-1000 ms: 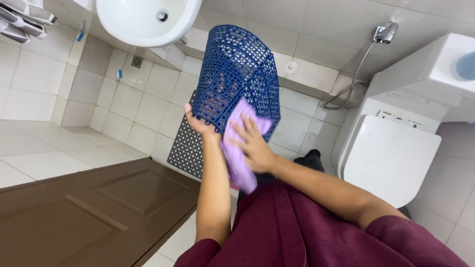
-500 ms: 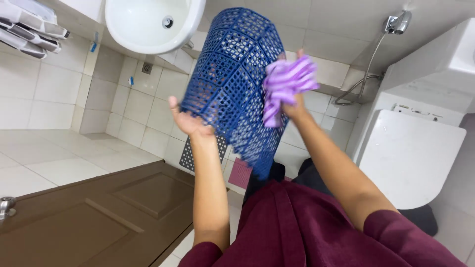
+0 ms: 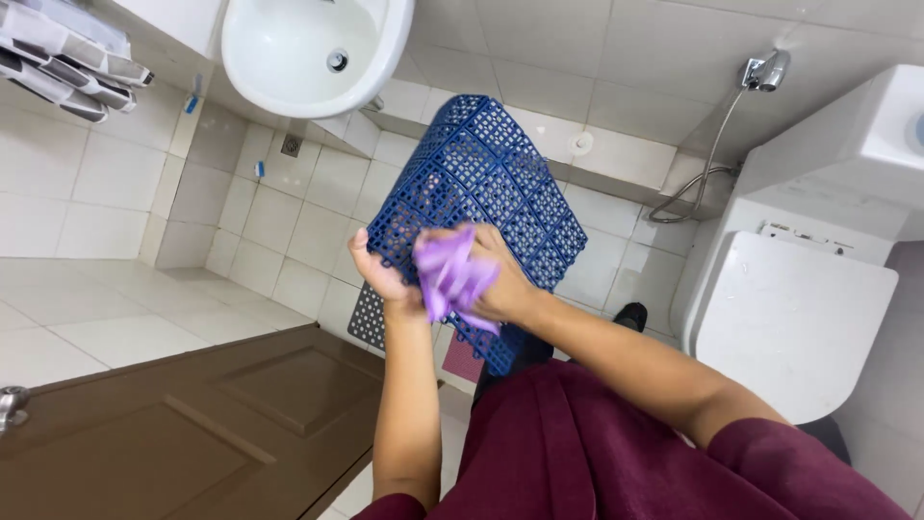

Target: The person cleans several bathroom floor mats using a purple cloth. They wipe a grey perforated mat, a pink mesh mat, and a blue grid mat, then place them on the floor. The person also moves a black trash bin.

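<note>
Blue perforated mat point(image 3: 486, 197) stands up off the floor in front of you; your left hand point(image 3: 380, 274) has its fingers clamped on the near left edge, and just right your right hand point(image 3: 500, 284) presses a bunched purple cloth point(image 3: 450, 277) against it, fingers closed round the cloth.

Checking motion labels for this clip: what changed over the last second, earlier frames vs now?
The right hand carried the purple cloth from low on the blue perforated mat up to its upper right side, then back down near the left hand. The mat tilted slightly. Unchanged: left hand grips the mat's lower edge, right hand holds the cloth; sink, toilet and door remain in place.
</note>
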